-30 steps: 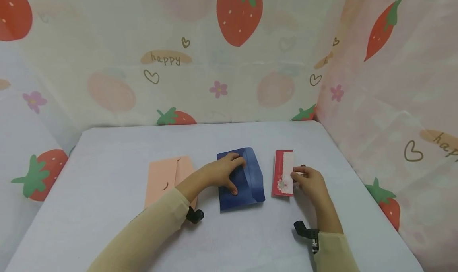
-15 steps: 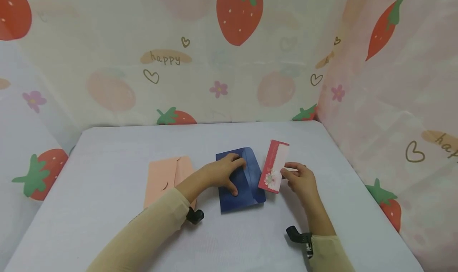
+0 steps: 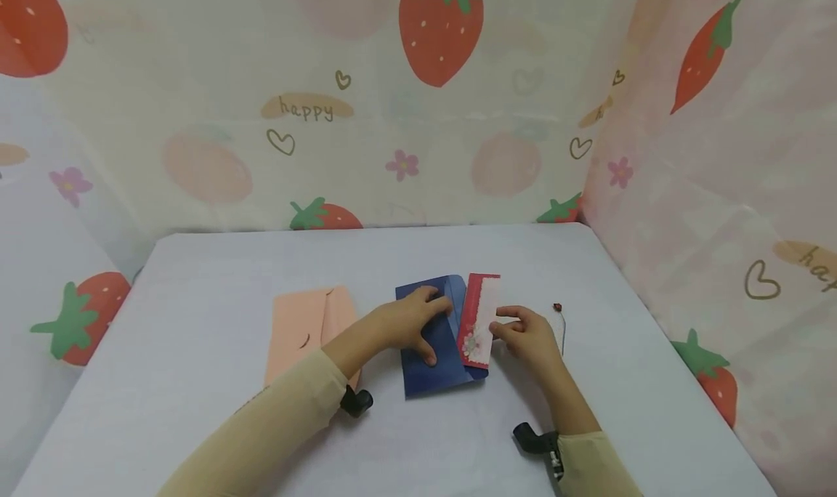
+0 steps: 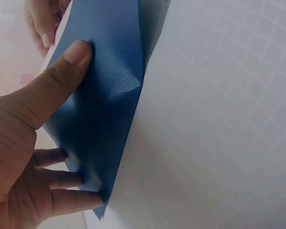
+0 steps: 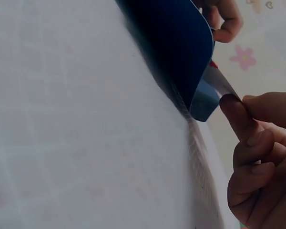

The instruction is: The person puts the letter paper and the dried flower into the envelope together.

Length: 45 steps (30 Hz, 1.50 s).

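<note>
A blue envelope (image 3: 425, 381) lies on the table with its flap unfolded to the right. My left hand (image 3: 405, 319) rests on it, thumb and fingers spread and pressing its front; in the left wrist view the thumb (image 4: 62, 81) lies across the blue paper (image 4: 109, 95). With thumb and index finger my right hand (image 3: 530, 341) pinches the right edge of a red and white flowered card (image 3: 482, 315). The card lies over the flap, its left edge at the envelope's mouth. In the right wrist view the blue paper bows up; whether the card's edge is inside, I cannot tell.
A peach envelope (image 3: 294, 322) with a curved slit lies to the left, partly under my left forearm. Right of my right hand is a tiny dark red rose-like piece (image 3: 557, 307) with a thin stem. Strawberry-printed cloth (image 3: 405, 119) hangs behind the white table (image 3: 216, 264).
My right hand has carried the card leftward from the table beside the blue envelope, tilting it and then straightening it over the flap. My left hand has stayed on the envelope.
</note>
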{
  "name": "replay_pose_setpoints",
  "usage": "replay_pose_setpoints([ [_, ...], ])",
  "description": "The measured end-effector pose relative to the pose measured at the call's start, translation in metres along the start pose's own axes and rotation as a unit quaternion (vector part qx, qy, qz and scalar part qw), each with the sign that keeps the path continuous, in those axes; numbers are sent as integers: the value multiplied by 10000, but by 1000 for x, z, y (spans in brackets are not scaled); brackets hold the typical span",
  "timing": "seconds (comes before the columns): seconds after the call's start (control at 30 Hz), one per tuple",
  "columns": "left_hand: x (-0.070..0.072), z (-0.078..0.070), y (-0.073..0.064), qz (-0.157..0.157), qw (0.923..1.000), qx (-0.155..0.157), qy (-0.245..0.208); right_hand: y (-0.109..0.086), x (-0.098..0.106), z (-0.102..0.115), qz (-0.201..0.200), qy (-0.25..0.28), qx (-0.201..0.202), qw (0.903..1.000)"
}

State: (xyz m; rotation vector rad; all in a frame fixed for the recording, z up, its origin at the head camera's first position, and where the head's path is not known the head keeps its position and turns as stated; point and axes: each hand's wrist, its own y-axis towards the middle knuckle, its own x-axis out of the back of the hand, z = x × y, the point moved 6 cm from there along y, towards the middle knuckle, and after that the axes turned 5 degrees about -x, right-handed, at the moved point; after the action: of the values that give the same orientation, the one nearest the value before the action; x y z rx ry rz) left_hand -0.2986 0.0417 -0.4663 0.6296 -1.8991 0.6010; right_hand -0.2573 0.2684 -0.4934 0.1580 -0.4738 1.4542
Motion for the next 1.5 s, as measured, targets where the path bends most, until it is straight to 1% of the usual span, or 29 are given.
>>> replay_pose_setpoints([
  [0.1, 1, 1, 0, -50, 10000, 48, 36, 0, -5, 3, 126, -50, 172, 9998],
  [0.23, 1, 3, 1, -47, 9999, 112, 58, 1, -10, 4, 137, -174, 209, 9995],
  [0.47, 0, 3, -1, -46, 9999, 91, -17, -1, -13, 6, 163, -514, 316, 9980],
  [0.73, -2, 4, -1, -103, 9998, 115, 141, 0, -19, 5, 307, -471, 435, 9975],
  [1.03, -4, 0, -2, -7, 9998, 118, 153, -1, -25, 1, 461, -494, 376, 9970],
  [1.27, -4, -4, -1, 6, 9998, 114, 154, -2, -27, 3, 549, -465, 536, 9960],
  [1.5, -5, -8, 1, -27, 9999, 119, 107, -5, -30, 5, 753, -594, 758, 9925],
])
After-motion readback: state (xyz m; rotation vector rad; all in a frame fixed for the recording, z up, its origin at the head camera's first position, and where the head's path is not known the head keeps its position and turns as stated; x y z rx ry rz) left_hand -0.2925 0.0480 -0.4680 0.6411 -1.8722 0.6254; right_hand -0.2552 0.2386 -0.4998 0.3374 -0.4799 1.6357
